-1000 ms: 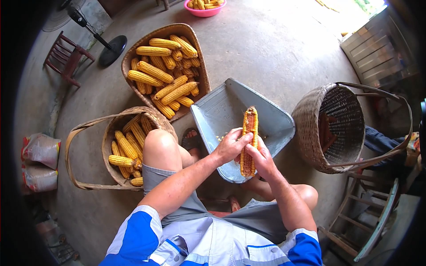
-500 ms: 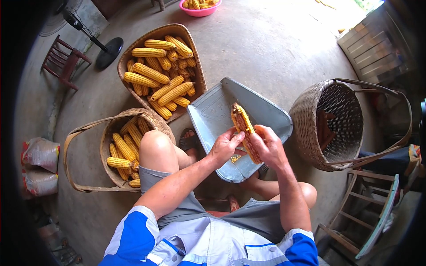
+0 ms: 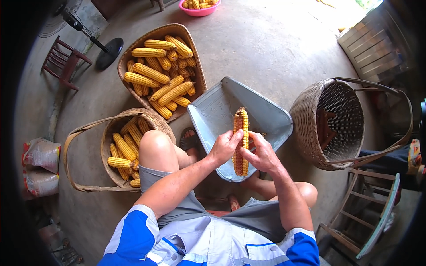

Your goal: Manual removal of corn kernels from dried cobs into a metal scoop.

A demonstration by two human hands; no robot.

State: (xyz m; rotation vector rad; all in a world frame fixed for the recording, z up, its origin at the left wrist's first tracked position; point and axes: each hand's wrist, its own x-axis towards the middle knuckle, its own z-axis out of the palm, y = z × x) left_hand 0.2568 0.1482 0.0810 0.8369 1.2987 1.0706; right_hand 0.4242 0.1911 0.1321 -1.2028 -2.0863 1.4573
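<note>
An ear of dried corn (image 3: pixel 241 133) stands nearly lengthwise in front of me, partly stripped, with reddish-brown bare rows beside its yellow kernels. My left hand (image 3: pixel 226 146) is closed around its left side, thumb along the cob. From the right, my right hand (image 3: pixel 262 153) presses thumb and fingers against the ear. Both hands are above a grey metal scoop-shaped pan (image 3: pixel 211 106) between my legs. A few loose kernels show in the pan just beyond my right hand; the ear and hands hide part of its bottom.
Ears of corn fill a wide woven basket (image 3: pixel 124 84) ahead left and a handled basket (image 3: pixel 106 146) by my left knee. Bare cobs lie in another handled basket (image 3: pixel 306 111) at right. Around stand a fan (image 3: pixel 109 53), a small chair (image 3: pixel 66 64), a pink basin (image 3: pixel 199 12) and a wooden frame (image 3: pixel 364 213).
The ear has turned about its length and swung more upright, showing more yellow kernels. My right hand has shifted slightly left and down along it. The pan and baskets have stayed put.
</note>
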